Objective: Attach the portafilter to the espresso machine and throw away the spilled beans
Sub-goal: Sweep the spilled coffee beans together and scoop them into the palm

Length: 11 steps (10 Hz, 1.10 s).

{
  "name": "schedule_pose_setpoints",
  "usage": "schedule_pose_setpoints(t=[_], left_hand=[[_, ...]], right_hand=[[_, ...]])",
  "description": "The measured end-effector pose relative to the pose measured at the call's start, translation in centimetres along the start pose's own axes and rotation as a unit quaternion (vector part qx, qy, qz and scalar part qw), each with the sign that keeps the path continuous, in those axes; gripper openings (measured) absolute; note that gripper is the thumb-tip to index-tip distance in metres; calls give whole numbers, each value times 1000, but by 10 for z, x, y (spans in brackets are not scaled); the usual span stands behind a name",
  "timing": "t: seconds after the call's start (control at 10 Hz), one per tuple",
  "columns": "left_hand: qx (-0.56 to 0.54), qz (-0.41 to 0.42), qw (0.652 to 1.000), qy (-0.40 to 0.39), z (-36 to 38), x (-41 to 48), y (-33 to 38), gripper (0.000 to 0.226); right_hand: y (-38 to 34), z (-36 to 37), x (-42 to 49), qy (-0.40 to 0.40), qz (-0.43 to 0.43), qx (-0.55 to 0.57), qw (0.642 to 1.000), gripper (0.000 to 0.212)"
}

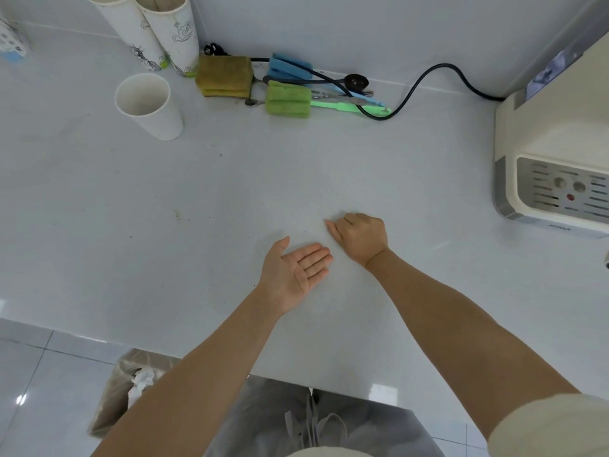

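My left hand (298,270) lies palm up on the white counter (230,199), fingers flat and apart, with nothing in it. Just right of it my right hand (361,237) rests knuckles up with its fingers curled under; whether it holds any beans is hidden. No beans show on the counter between the hands. The cream espresso machine (553,166) stands at the right edge, its drip tray grille (566,189) facing me. No portafilter is in view.
A paper cup (148,105) stands at the back left beside two taller cups (158,31). Sponges (225,75), cleaning brushes (290,97) and a black power cord (428,74) lie along the wall. A lined waste bin (128,390) sits on the floor below the counter's edge.
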<state>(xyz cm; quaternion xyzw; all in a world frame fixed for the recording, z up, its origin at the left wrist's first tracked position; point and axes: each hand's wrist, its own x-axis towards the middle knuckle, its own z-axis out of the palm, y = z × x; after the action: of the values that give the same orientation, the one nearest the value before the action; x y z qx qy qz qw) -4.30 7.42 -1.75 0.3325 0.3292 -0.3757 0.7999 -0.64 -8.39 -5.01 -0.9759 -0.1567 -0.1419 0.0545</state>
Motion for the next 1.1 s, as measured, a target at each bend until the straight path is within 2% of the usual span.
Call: schedule_pose_setpoints(t=[0.3,0.4,0.6,0.7,0.8,0.9,1.1], left_hand=[[5,2,1000,4,-3,-2,-3,62],[16,5,1000,10,-5,-4,-4,61],[10,6,1000,-8,5,-4,-7,59],[3,0,999,-38,21,-4,-10,56],[-10,-7,996,-87,41,-6,-15,54],[-22,-7,990,-139,54,-10,-19,44],[-66,-1,982,-177,63,-12,-30,45]], right_hand=[[-1,-2,4,8,16,-15,1000,52],[0,-9,7,20,42,13,999,52],[-2,-41,17,69,94,149,982,54],[-12,-60,17,61,107,231,965,50],[-24,-74,13,32,122,286,950,59],[-36,-81,3,3,142,303,942,60],[-50,-88,-11,-9,151,264,953,51]])
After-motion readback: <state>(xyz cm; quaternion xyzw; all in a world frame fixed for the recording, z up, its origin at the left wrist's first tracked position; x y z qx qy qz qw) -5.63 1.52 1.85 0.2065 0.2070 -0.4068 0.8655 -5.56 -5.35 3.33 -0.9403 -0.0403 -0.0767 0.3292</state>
